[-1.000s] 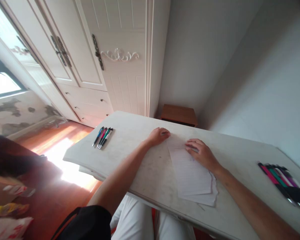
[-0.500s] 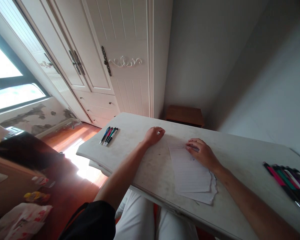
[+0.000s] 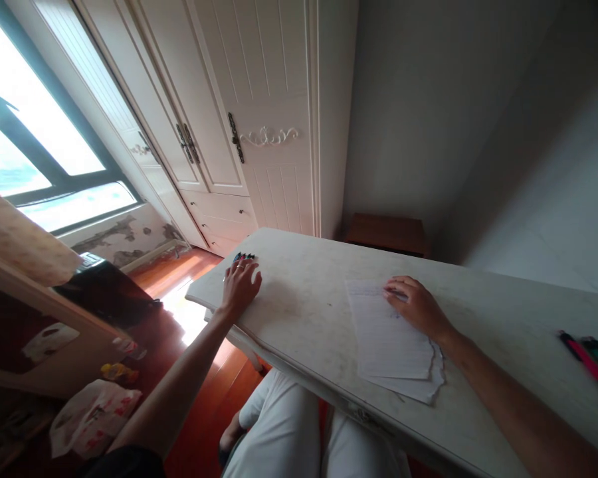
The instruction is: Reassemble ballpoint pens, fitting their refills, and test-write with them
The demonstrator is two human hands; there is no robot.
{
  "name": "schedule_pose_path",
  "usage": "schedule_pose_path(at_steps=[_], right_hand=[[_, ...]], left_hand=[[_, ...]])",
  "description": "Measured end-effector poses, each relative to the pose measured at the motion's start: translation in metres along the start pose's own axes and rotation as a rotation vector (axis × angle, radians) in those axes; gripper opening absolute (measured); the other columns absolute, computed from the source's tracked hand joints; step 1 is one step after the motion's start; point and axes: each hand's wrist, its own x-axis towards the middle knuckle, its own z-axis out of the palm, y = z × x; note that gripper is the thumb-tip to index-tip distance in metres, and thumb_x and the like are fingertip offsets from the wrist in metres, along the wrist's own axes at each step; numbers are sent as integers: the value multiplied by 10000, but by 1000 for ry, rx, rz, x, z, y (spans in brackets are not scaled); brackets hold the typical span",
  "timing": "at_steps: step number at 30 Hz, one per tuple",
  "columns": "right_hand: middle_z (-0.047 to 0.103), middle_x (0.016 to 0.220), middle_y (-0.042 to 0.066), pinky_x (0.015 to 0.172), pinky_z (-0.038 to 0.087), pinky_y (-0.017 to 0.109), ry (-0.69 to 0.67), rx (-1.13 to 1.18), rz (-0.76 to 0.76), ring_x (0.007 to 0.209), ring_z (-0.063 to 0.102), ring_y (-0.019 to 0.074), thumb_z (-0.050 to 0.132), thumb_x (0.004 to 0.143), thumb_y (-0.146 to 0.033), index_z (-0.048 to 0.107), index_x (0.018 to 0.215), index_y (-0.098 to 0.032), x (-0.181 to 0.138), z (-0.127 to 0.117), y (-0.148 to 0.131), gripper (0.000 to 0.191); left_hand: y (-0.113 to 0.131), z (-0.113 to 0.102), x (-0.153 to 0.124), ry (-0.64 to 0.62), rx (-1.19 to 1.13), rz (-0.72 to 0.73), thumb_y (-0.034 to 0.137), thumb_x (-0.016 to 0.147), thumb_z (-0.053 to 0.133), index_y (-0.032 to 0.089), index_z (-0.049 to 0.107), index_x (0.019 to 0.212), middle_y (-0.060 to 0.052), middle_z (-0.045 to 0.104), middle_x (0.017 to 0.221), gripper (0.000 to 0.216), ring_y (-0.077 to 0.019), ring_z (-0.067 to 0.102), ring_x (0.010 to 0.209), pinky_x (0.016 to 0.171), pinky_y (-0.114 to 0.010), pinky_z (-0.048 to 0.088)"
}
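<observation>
My left hand (image 3: 240, 287), with a ring on one finger, reaches over a small group of pens (image 3: 244, 256) at the table's left end. Its fingers are stretched and somewhat apart, hiding most of the pens; only their far tips show. My right hand (image 3: 418, 307) rests at the upper right of some lined paper sheets (image 3: 393, 345), its fingers curled and pinched together. Something small and dark may be between the thumb and fingers, but I cannot make it out. Faint writing shows on the top sheet, and the lower sheet has a ragged edge.
More coloured pens (image 3: 591, 358) lie at the right end of the white table (image 3: 299, 299). Behind it stand a white wardrobe (image 3: 279, 79) and a low brown cabinet (image 3: 386, 231). A plastic bag (image 3: 97, 415) and a yellow item (image 3: 118, 372) are at the lower left.
My left hand has moved left across the table, from beside the paper to over the left pens. My right hand stays on the paper. The view has turned slightly left.
</observation>
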Motion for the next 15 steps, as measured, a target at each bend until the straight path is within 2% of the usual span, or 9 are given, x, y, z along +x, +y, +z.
schedule_pose_path(at_steps=[3,7,15], right_hand=[[680,1006,105,941,492,419,8,-2,-8,995,631,262,558,816,-316,728,878,-192,-1,1,2,219],[676,1013,108,936,494,419,3,-8,-19,996,632,263,549,822,-324,725,890,-187,-1,2,3,233],[680,1032,113,947,492,425,-6,-16,-37,1021,630,268,551,825,-324,730,903,-192,-2,1,5,235]], left_hand=[[-23,-10,-11,-86,97,-172,370,918,456,171,646,1167,-134,600,1290,371,-334,493,1204,983,-463,402],[-32,-17,-13,-223,76,-323,409,917,434,160,643,1185,-153,621,1248,421,-353,538,1151,943,-479,420],[-31,-17,-12,-184,20,-332,377,905,460,172,681,1163,-125,660,1223,397,-323,576,1130,952,-446,422]])
